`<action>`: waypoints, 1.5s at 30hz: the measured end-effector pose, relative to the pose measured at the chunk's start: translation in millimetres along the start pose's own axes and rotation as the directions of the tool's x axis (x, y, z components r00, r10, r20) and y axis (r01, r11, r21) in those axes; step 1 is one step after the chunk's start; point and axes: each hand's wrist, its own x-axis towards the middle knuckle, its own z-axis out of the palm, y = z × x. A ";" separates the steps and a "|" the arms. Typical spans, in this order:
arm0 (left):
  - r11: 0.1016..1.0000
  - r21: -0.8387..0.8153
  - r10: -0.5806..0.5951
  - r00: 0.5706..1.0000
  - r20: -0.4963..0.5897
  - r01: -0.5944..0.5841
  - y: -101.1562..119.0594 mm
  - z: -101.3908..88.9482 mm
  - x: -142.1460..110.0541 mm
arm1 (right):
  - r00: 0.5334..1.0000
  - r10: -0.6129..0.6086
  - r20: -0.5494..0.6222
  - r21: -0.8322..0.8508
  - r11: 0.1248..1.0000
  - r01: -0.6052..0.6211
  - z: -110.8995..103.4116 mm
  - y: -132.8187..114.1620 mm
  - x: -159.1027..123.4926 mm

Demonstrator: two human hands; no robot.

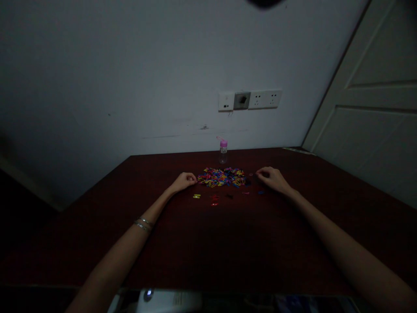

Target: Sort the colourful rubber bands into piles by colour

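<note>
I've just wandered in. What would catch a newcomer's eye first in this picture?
Probably the bright, many-coloured pile on the dark red table, with the left hand close by its left edge and the right hand off to its right. Next, the clear bottle with a pink cap, standing behind the pile near the wall.

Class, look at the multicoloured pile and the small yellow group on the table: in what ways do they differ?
Colour: the multicoloured pile mixes yellow, red, blue and more; the yellow group shows only yellow.
Size: the pile is a broad heap of many pieces; the yellow group is far smaller.
Place: the yellow group lies nearer the camera wearer than the pile.
Shared: both rest on the dark reddish table.
</note>
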 end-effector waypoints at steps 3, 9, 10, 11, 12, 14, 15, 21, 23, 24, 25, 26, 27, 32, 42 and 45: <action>1.000 0.000 -0.007 1.000 -0.007 0.007 0.6 1.0 0.6 | 1.000 0.004 -0.001 0.003 1.000 -0.004 1.1 1.8 0.0; 0.999 0.003 -0.038 0.998 -0.040 0.038 1.9 1.7 1.4 | 1.000 0.000 0.021 0.004 1.000 0.000 0.6 0.2 0.8; 0.999 -0.003 -0.048 0.998 -0.046 0.048 1.6 1.6 1.7 | 1.000 0.001 0.023 0.004 1.000 -0.001 0.5 0.1 0.9; 0.998 -0.012 -0.057 0.997 -0.053 0.057 1.2 1.5 2.1 | 1.000 0.004 0.023 0.005 1.000 -0.004 0.5 0.2 0.9; 0.998 -0.021 -0.066 0.996 -0.058 0.064 0.7 1.4 2.5 | 1.000 0.008 0.023 0.005 1.000 -0.008 0.6 0.5 0.9; 0.996 -0.041 -0.076 0.995 -0.068 0.073 -0.1 1.3 3.1 | 1.000 0.012 0.027 0.003 1.000 -0.012 1.0 1.6 0.9; 0.996 -0.051 -0.080 0.994 -0.072 0.077 -0.4 1.3 3.3 | 0.999 0.009 0.030 0.002 1.000 -0.009 1.1 2.1 0.9; 0.993 -0.090 -0.093 0.987 -0.132 0.082 -0.9 2.5 3.8 | 1.000 0.001 0.029 0.009 1.000 -0.002 1.3 3.0 0.6; 0.995 -0.081 -0.063 0.986 -0.156 0.051 -2.2 2.7 4.7 | 1.000 0.003 0.030 0.010 1.000 -0.003 1.4 3.0 0.4; 0.997 -0.073 -0.049 0.985 -0.167 0.037 -3.1 2.8 5.3 | 1.000 0.002 0.031 0.010 1.000 -0.002 1.6 2.9 0.4; 0.998 -0.065 -0.039 0.983 -0.178 0.028 -4.1 2.8 5.9 | 1.000 0.002 0.029 0.011 1.000 -0.002 1.7 2.9 0.4; 0.998 -0.058 -0.033 0.982 -0.187 0.023 -5.0 2.9 6.5 | 1.000 0.002 0.027 0.012 1.000 -0.002 1.8 2.8 0.3; 0.998 -0.053 -0.027 0.981 -0.194 0.017 -5.7 3.0 6.9 | 1.000 0.002 0.027 0.014 1.000 -0.002 1.9 2.6 0.4; 0.999 -0.041 0.007 0.979 -0.203 -0.016 -3.9 3.8 6.9 | 0.999 -0.002 0.035 0.005 1.000 0.002 1.3 1.0 0.6; 0.995 -0.102 0.017 1.000 -0.011 -0.018 30.8 10.6 -1.8 | 0.999 -0.006 0.037 0.015 1.000 0.005 1.1 -0.5 0.3; 0.995 -0.100 0.037 0.984 0.175 -0.019 43.8 15.8 -7.0 | 0.999 -0.007 0.044 0.007 1.000 0.007 1.7 0.3 1.0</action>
